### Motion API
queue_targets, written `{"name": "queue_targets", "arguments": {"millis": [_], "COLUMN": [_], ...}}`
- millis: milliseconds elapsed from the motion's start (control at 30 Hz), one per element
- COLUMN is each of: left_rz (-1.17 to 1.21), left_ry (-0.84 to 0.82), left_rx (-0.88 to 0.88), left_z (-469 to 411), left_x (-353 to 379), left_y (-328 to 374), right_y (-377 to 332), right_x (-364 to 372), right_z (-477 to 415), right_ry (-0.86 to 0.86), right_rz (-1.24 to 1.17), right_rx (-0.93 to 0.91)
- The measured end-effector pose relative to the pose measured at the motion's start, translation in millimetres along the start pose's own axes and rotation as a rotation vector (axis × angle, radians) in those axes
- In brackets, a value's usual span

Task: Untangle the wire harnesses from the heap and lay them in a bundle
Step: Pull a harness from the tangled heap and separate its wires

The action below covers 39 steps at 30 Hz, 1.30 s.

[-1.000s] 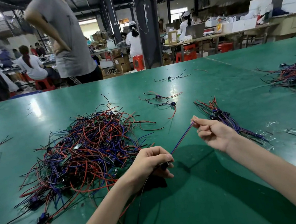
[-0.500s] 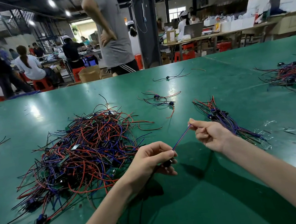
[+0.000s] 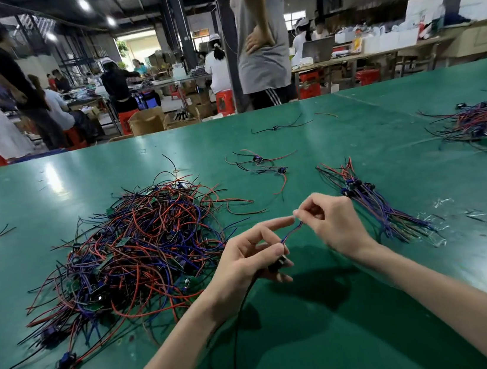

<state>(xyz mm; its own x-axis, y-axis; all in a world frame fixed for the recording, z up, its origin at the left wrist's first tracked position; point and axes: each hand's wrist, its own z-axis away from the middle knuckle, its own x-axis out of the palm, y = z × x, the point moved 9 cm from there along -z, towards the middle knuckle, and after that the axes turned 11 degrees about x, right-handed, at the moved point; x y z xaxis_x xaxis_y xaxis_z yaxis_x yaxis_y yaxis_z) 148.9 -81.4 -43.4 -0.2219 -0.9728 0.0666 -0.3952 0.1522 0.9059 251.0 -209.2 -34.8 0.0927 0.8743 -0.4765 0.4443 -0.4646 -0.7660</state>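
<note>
A big tangled heap point(image 3: 140, 253) of red, blue and black wire harnesses lies on the green table point(image 3: 334, 342), left of my hands. A straightened bundle point(image 3: 371, 198) of harnesses lies to the right, just beyond my right hand. My left hand point(image 3: 252, 260) grips one harness point(image 3: 290, 234) at its black connector, with the index finger stretched out. My right hand point(image 3: 332, 222) pinches the blue and red wires of that harness near their free end. The short stretch between the hands hangs slack. Black and red tails of the harness trail down under my left wrist.
A few loose harnesses point(image 3: 261, 163) lie beyond the hands, and another point(image 3: 278, 126) lies farther back. A second heap point(image 3: 485, 127) sits at the right edge. Clear plastic scraps point(image 3: 439, 220) lie right of the bundle. A person in grey point(image 3: 260, 36) stands behind the table.
My two hands have come closer together, so the held wires went from taut to slack. My left index finger has stretched out. The person in grey has walked to the right.
</note>
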Motion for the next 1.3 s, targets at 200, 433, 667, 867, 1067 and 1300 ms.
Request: {"name": "queue_targets", "arguments": {"millis": [200, 433, 667, 867, 1067, 1300], "left_rz": [0.029, 0.073, 0.05, 0.092, 0.137, 0.06], "left_ry": [-0.008, 0.078, 0.104, 0.072, 0.066, 0.084], "left_rx": [-0.122, -0.247, -0.274, -0.206, -0.096, -0.171], "left_z": [5, 7, 8, 6, 2, 5], "left_x": [5, 4, -1, 2, 3, -1], "left_y": [-12, -24, -26, -19, -6, -10], "right_y": [17, 14, 10, 23, 0, 1], "right_x": [-9, -17, -12, -16, -17, -10], "right_z": [-5, -9, -8, -9, -3, -4], "right_ry": [-0.004, -0.023, -0.084, -0.034, 0.094, 0.083], "right_rz": [-0.213, -0.463, -0.69, -0.57, -0.073, -0.033], "right_rx": [0.213, 0.275, 0.317, 0.359, 0.024, -0.036]}}
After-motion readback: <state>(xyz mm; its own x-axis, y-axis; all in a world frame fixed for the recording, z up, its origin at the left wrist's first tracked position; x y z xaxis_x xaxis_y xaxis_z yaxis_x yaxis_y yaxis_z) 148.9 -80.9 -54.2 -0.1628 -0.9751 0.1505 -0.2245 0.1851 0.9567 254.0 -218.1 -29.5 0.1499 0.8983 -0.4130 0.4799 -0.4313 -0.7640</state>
